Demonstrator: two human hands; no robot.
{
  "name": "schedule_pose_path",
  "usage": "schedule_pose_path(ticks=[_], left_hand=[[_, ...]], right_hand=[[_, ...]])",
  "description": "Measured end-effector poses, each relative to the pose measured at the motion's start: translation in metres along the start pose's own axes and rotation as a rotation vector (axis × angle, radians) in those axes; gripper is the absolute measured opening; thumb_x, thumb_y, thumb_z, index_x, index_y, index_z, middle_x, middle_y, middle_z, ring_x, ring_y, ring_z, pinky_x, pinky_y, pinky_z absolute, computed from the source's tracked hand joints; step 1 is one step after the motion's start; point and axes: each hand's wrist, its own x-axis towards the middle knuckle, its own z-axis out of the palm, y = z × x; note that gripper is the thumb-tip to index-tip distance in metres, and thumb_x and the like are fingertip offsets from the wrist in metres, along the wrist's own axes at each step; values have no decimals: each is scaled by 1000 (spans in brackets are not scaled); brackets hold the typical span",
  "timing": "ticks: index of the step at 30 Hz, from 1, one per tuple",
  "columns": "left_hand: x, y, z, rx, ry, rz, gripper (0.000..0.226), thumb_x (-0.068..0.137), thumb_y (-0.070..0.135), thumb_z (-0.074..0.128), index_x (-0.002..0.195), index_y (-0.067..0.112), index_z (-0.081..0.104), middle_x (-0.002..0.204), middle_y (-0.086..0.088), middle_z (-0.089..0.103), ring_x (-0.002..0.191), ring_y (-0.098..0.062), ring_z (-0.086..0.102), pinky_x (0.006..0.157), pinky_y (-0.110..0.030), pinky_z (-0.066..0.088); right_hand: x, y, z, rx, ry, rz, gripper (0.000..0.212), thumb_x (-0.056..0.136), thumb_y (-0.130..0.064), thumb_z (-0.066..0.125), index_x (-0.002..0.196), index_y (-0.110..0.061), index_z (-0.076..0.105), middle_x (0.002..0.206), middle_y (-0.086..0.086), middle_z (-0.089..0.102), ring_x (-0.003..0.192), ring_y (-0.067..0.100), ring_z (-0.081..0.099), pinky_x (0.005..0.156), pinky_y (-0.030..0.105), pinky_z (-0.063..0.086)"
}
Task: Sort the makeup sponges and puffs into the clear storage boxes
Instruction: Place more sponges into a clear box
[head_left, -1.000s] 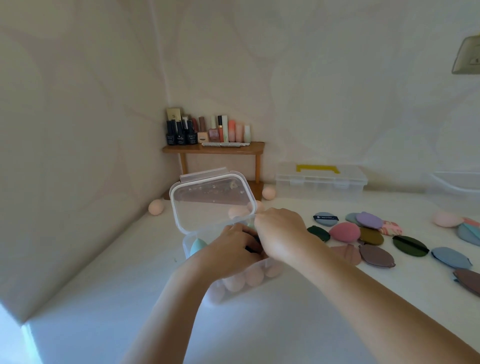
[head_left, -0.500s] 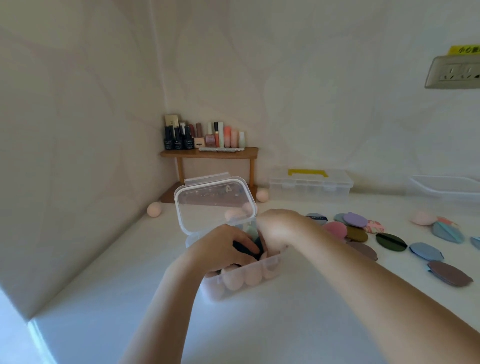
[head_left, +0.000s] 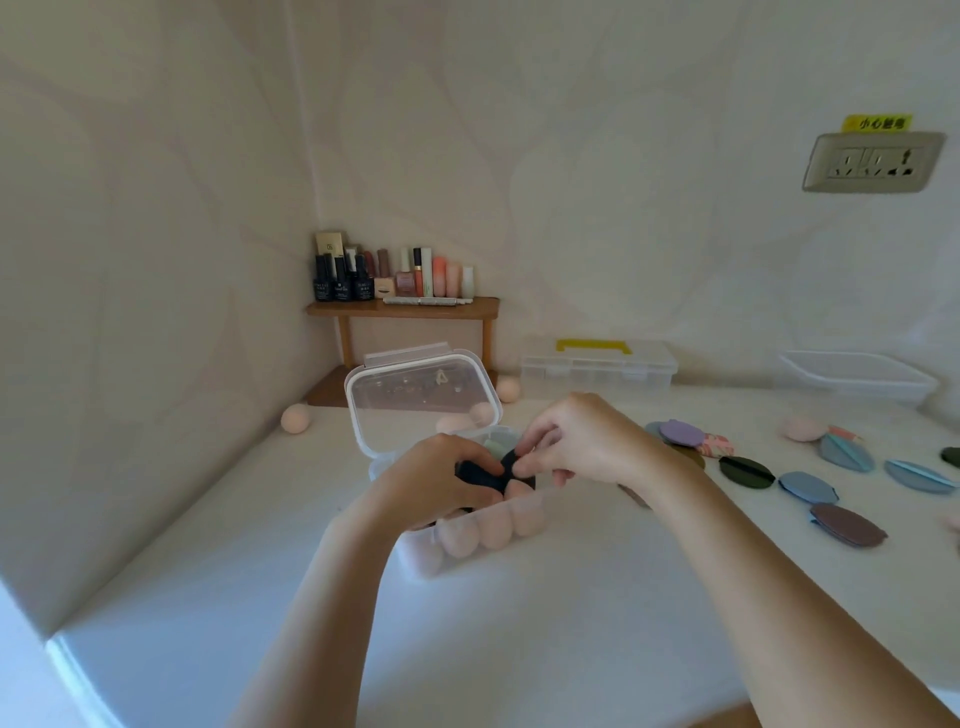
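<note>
A small clear storage box (head_left: 415, 558) stands on the white table with its hinged lid (head_left: 421, 405) raised. Several peach egg sponges (head_left: 491, 527) line its front wall, and a pale green one (head_left: 498, 447) shows behind. Both hands are over the box. My left hand (head_left: 431, 480) grips a dark navy sponge (head_left: 488, 475), and my right hand (head_left: 582, 441) pinches its other end with fingertips. Flat puffs lie to the right: purple (head_left: 680, 432), dark green (head_left: 745, 471), blue (head_left: 808, 487) and brown (head_left: 848, 525).
Loose peach sponges lie at the back left (head_left: 296, 417), under the wooden shelf (head_left: 506, 389) and at the right (head_left: 802, 428). A shelf of cosmetic bottles (head_left: 395, 275) fills the corner. A yellow-handled organiser box (head_left: 597, 364) and an open clear tray (head_left: 857, 374) stand by the wall.
Both hands have lifted slightly out of the box, and the dark sponge now shows between them. The camera has tilted up and right, bringing the wall socket into view.
</note>
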Motion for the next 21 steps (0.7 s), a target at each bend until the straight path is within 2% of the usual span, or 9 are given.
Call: schedule_pose_path(ticks=[3,5,6,8,10,12,15,18,21], left_hand=[[3,-7,-1,-11,-8,-6,25,74,27,76,96,35,68,105,8,63,92,-8,59,70,-9,48],[5,-9,-6,-77,52,16,18,74,30,76,86,40,68,104,12,65,99,-11,59,89,-26,51],[5,-10,-10,-130,132,22,14,76,32,75,83,42,67,101,16,65,100,-10,58,91,-29,49],[2,-10,-21,-232,389,14,8,81,31,69,82,38,67,93,20,65,95,-9,58,81,-23,47],[0,-14,-33,-288,676,-66,9,85,26,64,91,30,68,87,4,67,90,-19,60,70,-24,44],[2,-32,-42,-328,821,-238,25,86,26,62,109,18,66,95,-13,65,100,-31,58,76,-32,45],[9,-59,-48,-546,720,-492,46,83,29,65,121,6,56,120,-12,58,112,-34,53,89,-39,43],[14,-62,-41,-838,547,-585,50,82,32,67,120,5,51,106,-12,57,94,-28,55,81,-36,44],[16,-58,-37,-1042,524,-534,35,87,24,63,114,5,50,99,-13,60,85,-25,57,77,-36,46]], right_hand=[[-7,21,8,114,280,-87,20,73,-42,77,84,-27,71,87,-10,65,67,1,57,66,20,45],[-13,36,22,202,234,-140,27,71,-48,74,92,-33,68,103,-10,58,87,2,58,79,20,49],[-15,44,30,233,200,-176,29,71,-49,71,96,-36,66,109,-10,56,95,2,58,84,23,50],[-17,58,45,270,188,-251,25,76,-42,67,100,-40,62,114,-12,54,105,-1,55,88,25,50],[-17,64,55,276,235,-305,23,81,-36,69,102,-42,61,117,-16,52,112,-3,51,88,22,49],[-17,62,58,235,329,-364,24,80,-43,68,103,-38,63,123,-16,48,120,-2,45,96,14,40],[-18,51,63,86,424,-525,33,79,-47,66,109,-31,64,126,-11,49,125,0,39,102,8,25],[-18,40,76,-42,355,-623,33,83,-43,66,113,-30,63,126,-10,47,125,1,34,104,9,22],[-15,36,83,-64,378,-624,36,82,-42,67,116,-32,62,130,-12,41,128,2,31,105,8,20]])
